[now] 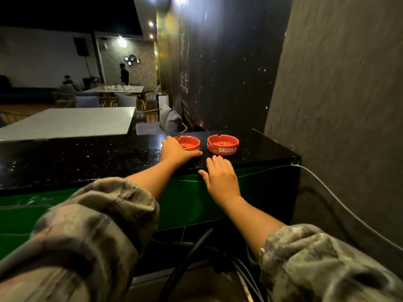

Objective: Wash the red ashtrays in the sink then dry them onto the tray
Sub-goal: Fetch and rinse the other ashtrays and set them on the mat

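Note:
Two red ashtrays stand on a black speckled counter (87, 158). The left ashtray (190, 143) holds some ash or debris. My left hand (175, 151) lies against its near left side, fingers stretched along the rim, not closed around it. The right ashtray (222, 144) carries white lettering on its wall. My right hand (220, 177) hovers open just in front of it, fingers apart, a little short of touching. No sink basin or tray is clearly visible.
The counter is wet to the left of the ashtrays and has a green front (185, 203). A grey wall (338, 105) closes the right side. Dark hoses (192, 253) hang below. A white table (72, 123), chairs and people are beyond.

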`<action>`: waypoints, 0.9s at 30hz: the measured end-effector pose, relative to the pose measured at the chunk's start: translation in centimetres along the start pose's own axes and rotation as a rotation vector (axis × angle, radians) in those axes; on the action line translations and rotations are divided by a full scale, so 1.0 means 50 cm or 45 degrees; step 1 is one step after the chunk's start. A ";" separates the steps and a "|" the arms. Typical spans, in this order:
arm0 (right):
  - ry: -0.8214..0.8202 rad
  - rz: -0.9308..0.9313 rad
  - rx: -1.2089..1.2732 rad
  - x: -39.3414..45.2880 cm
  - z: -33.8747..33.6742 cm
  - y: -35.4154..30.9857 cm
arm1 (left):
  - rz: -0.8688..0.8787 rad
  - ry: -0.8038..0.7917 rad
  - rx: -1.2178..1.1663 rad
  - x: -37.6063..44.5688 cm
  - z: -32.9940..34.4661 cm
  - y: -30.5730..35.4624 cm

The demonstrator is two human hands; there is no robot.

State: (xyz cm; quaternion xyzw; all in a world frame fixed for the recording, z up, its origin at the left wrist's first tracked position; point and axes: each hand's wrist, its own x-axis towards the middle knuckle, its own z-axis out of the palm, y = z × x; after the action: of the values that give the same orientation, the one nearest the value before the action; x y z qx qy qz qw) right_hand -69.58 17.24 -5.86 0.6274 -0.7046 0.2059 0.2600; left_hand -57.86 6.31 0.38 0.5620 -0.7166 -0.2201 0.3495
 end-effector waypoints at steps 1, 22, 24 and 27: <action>0.013 -0.002 0.015 0.000 -0.002 -0.001 | 0.010 0.021 -0.009 -0.003 -0.001 -0.004; -0.659 0.526 1.781 -0.287 -0.208 -0.246 | 0.329 -0.238 -0.334 -0.476 -0.202 -0.274; -0.769 0.587 1.849 -0.344 -0.189 -0.280 | 0.190 -0.399 -0.317 -0.518 -0.225 -0.327; -0.928 0.606 1.825 -0.417 -0.167 -0.332 | -0.006 -0.646 -0.276 -0.583 -0.270 -0.414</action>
State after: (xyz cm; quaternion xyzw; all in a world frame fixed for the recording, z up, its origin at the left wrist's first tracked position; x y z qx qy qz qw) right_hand -50.62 36.47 -12.99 0.5026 -0.5567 0.4375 -0.4960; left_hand -30.67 29.73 -12.79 0.4497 -0.7522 -0.4301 0.2166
